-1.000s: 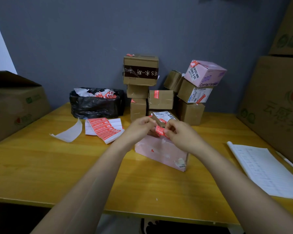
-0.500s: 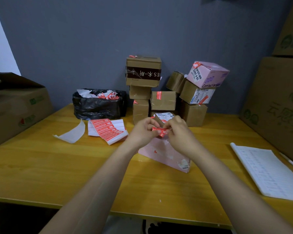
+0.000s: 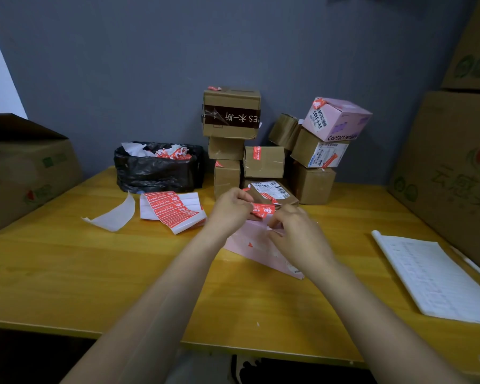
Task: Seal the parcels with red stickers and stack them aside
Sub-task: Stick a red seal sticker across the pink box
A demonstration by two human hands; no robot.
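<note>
Item: red sticker [image 3: 264,210], its white print too small to read, pinched in my left hand [image 3: 230,210] just above the pink parcel [image 3: 247,246] lying on the table [image 3: 67,273]. My right hand [image 3: 298,239] curls at that parcel's top edge; I cannot tell whether it grips. Behind, stacked: pink box [image 3: 337,119], marked "Contact lenses", "58-4-3405".

1. Two bare arms of one person, uncovered along all the length that shows.
2. Left forearm [image 3: 161,295], coming in from 7 o'clock: slender and smooth, narrowing to the wrist and the left grip [image 3: 230,209], a bare hand.
3. Right forearm [image 3: 372,306], from 5 o'clock: the same build, ending in the right grip [image 3: 297,234], also bare.
</note>
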